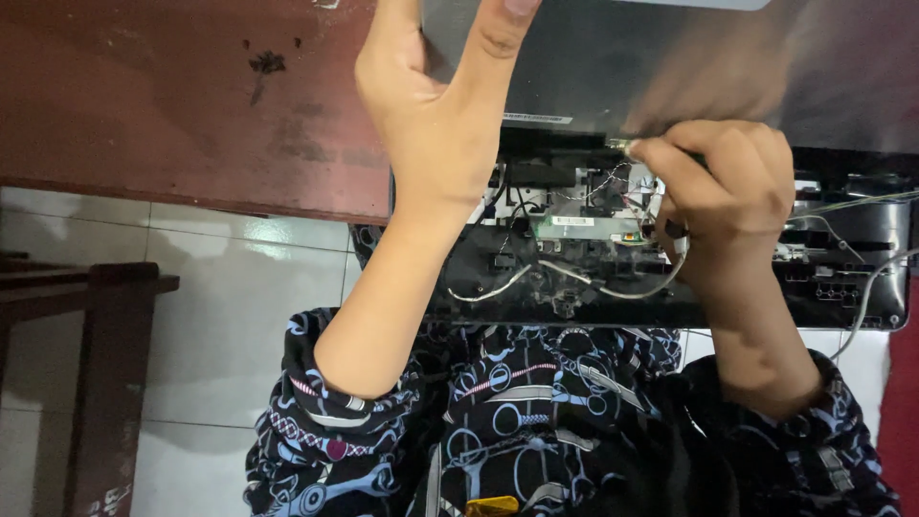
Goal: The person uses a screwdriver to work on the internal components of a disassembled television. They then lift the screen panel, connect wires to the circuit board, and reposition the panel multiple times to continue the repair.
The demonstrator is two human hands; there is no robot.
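Left hand [436,124] spread open, palm flat against the dark raised lid [613,57] of an opened laptop [574,249], fingers apart along its edge. Right hand [723,191] closed, fingertips pinched together at the hinge area, just above a small green circuit board [584,228]; what they pinch is too small to tell. Thin white wires [574,278] loop across the exposed chassis. Laptop sits at the near edge of a reddish-brown worktop [182,105], overhanging a patterned sleeve [345,421].
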